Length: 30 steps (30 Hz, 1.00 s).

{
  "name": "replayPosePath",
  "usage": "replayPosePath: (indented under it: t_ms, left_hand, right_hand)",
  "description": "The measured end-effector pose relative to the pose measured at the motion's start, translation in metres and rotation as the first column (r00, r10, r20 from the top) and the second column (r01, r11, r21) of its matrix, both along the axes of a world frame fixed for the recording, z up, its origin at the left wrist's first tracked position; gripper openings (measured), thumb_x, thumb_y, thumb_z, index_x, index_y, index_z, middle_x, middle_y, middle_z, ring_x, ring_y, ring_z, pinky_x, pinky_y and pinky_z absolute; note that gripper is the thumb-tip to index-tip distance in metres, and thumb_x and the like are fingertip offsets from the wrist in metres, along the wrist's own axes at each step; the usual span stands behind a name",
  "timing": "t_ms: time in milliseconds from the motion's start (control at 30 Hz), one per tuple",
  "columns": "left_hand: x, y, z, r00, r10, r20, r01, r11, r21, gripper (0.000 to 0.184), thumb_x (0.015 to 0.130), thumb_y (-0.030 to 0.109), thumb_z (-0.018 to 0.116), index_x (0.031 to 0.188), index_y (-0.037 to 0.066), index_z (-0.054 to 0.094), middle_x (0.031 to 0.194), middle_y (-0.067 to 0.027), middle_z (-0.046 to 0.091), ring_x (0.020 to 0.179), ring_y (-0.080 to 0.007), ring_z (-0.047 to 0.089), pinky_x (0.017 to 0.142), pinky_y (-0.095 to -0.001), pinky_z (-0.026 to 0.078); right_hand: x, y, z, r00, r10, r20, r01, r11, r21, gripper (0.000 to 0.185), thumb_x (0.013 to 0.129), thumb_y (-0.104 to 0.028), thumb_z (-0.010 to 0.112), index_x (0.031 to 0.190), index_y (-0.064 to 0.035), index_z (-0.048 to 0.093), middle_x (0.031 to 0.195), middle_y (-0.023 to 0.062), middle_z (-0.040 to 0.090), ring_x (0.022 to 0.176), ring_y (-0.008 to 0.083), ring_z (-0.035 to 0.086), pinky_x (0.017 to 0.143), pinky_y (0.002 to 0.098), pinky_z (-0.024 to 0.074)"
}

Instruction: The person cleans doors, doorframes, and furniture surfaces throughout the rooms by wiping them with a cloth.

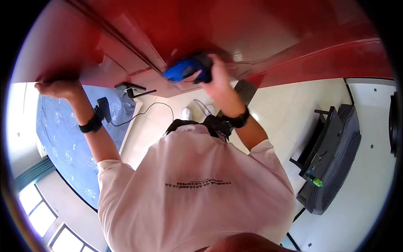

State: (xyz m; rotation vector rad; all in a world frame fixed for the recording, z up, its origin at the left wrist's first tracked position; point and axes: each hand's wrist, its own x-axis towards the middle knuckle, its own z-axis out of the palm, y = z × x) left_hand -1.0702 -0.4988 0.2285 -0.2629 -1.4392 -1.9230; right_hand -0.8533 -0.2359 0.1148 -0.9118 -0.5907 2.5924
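My right hand (218, 77) is wrapped round a blue and black item (189, 69), perhaps a cloth or a pad, and holds it against a glossy red panelled door (268, 25). The hand is slightly blurred by motion. Far to the left, my left hand (61, 89) lies at the door's edge with its fingers curled round it. Both wrists wear black straps. A black door handle (136, 90) sticks out between the two hands.
A bed with a blue patterned sheet (69, 138) is at the left. On the right stands a dark desk or bench (325, 147) with a green-labelled bottle (317, 182). A cable (157, 103) hangs from the left wrist across the pale tiled floor (285, 105).
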Motion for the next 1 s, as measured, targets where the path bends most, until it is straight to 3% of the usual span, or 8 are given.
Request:
replayPosePath:
  t_ms: [167, 400, 467, 500, 533, 600, 800, 1000]
  left_hand:
    - [0.013, -0.004, 0.005, 1.000, 0.001, -0.029, 0.000, 1.000, 0.027, 0.056, 0.088, 0.045, 0.029, 0.114, 0.006, 0.059, 0.118, -0.0171, 0.058, 0.109, -0.0364, 0.053, 0.099, -0.0526, 0.040]
    - [0.003, -0.010, -0.002, 0.999, 0.042, -0.017, -0.041, 0.996, 0.076, 0.056, 0.091, 0.048, 0.027, 0.110, 0.006, 0.060, 0.110, -0.0144, 0.061, 0.105, -0.0322, 0.054, 0.093, -0.0489, 0.042]
    - [0.005, -0.010, 0.002, 1.000, 0.029, 0.011, -0.030, 0.995, 0.093, 0.056, 0.091, 0.047, 0.027, 0.109, 0.006, 0.060, 0.109, -0.0141, 0.061, 0.103, -0.0312, 0.055, 0.092, -0.0479, 0.042]
    - [0.008, -0.010, 0.002, 0.999, 0.011, 0.036, -0.015, 0.994, 0.108, 0.055, 0.092, 0.047, 0.028, 0.108, 0.006, 0.061, 0.107, -0.0137, 0.062, 0.102, -0.0302, 0.055, 0.091, -0.0470, 0.042]
    - [0.009, -0.012, -0.001, 0.999, 0.004, 0.045, -0.008, 0.995, 0.102, 0.055, 0.092, 0.047, 0.028, 0.108, 0.006, 0.061, 0.107, -0.0137, 0.062, 0.102, -0.0302, 0.055, 0.091, -0.0470, 0.042]
    - [0.008, -0.015, -0.001, 0.997, -0.076, 0.022, 0.075, 0.996, 0.048, 0.053, 0.092, 0.048, 0.028, 0.108, 0.007, 0.059, 0.108, -0.0129, 0.062, 0.102, -0.0288, 0.055, 0.092, -0.0456, 0.042]
    - [0.010, -0.023, 0.007, 0.995, -0.078, -0.059, 0.071, 0.991, -0.111, 0.047, 0.097, 0.045, 0.028, 0.111, 0.008, 0.053, 0.109, -0.0141, 0.059, 0.104, -0.0264, 0.052, 0.094, -0.0431, 0.039]
    - [0.050, -0.009, -0.015, 0.834, 0.200, -0.514, -0.204, 0.978, 0.049, 0.023, 0.088, 0.017, 0.052, 0.101, 0.003, 0.039, 0.097, -0.0109, 0.049, 0.090, -0.0223, 0.051, 0.085, -0.0397, 0.047]
  right_hand:
    - [0.007, 0.045, 0.065, 0.756, -0.525, -0.390, 0.637, 0.455, 0.622, 0.030, 0.087, -0.022, 0.065, 0.111, -0.0052, 0.058, 0.100, 0.0082, 0.065, 0.083, 0.0214, 0.066, 0.062, 0.0325, 0.0539]
    - [-0.022, 0.043, 0.119, 0.596, -0.387, -0.704, 0.321, -0.689, 0.650, 0.037, 0.089, -0.026, 0.065, 0.107, 0.0059, 0.063, 0.099, 0.0127, 0.069, 0.082, 0.0249, 0.066, 0.075, 0.0321, 0.0529]
    - [-0.049, 0.068, 0.077, 0.667, 0.159, -0.728, 0.638, -0.626, 0.448, 0.028, 0.083, -0.019, 0.071, 0.095, 0.0042, 0.060, 0.086, 0.0076, 0.065, 0.070, 0.0178, 0.060, 0.068, 0.0301, 0.0508]
    - [-0.106, 0.046, 0.054, 0.030, 0.053, -0.998, 0.570, -0.821, -0.026, 0.036, 0.079, -0.038, 0.075, 0.083, -0.0047, 0.061, 0.065, 0.0009, 0.052, 0.052, 0.0198, 0.047, 0.050, 0.0326, 0.0369]
    - [-0.074, 0.023, 0.035, 0.582, 0.015, -0.813, 0.376, -0.892, 0.252, 0.043, 0.074, -0.047, 0.076, 0.085, -0.0086, 0.061, 0.065, 0.0036, 0.047, 0.050, 0.0250, 0.044, 0.047, 0.0363, 0.0341]
    - [-0.059, -0.008, -0.007, 0.838, 0.119, -0.532, 0.294, -0.920, 0.257, 0.025, 0.077, -0.040, 0.069, 0.087, -0.0181, 0.061, 0.069, 0.0018, 0.048, 0.052, 0.0193, 0.048, 0.046, 0.0311, 0.0394]
    - [-0.036, -0.041, -0.104, 0.984, 0.174, -0.049, 0.174, -0.841, 0.512, 0.038, 0.068, -0.019, 0.074, 0.102, -0.0173, 0.058, 0.087, 0.0043, 0.058, 0.066, 0.0229, 0.061, 0.052, 0.0333, 0.0496]
    - [-0.027, -0.035, -0.004, 0.940, 0.134, -0.314, 0.303, -0.748, 0.590, 0.034, 0.066, -0.022, 0.079, 0.092, -0.0150, 0.059, 0.081, 0.0068, 0.055, 0.062, 0.0252, 0.058, 0.050, 0.0364, 0.0466]
